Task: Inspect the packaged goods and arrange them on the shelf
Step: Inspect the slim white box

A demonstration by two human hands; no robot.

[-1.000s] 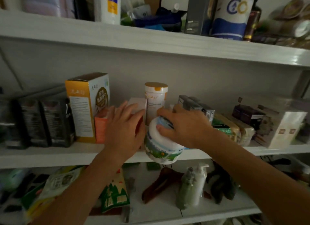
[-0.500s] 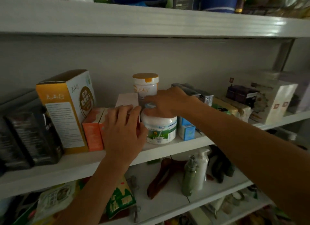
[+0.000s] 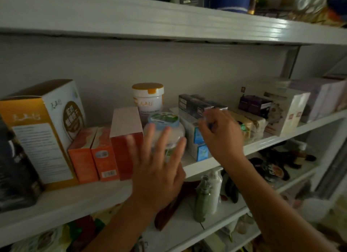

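Note:
A white jar with a blue-green lid (image 3: 165,126) stands upright on the middle shelf (image 3: 90,197), between a red box with a pale top (image 3: 126,133) and blue-and-white boxes (image 3: 199,150). My left hand (image 3: 157,169) hovers in front of the jar with fingers spread, holding nothing. My right hand (image 3: 221,137) is just right of the jar, fingers loosely curled, off the jar and empty. A taller white tub with an orange lid (image 3: 148,99) stands behind the jar.
Left of the red box stand two orange boxes (image 3: 93,154), a large yellow-and-white box (image 3: 43,131) and dark packets (image 3: 15,169). Dark cartons (image 3: 199,105) and white boxes (image 3: 287,111) fill the right. Bottles (image 3: 208,193) stand on the shelf below.
My right hand has let go of the jar, which now stands on the shelf. My left hand has lifted off the red box and moved right, in front of the jar.

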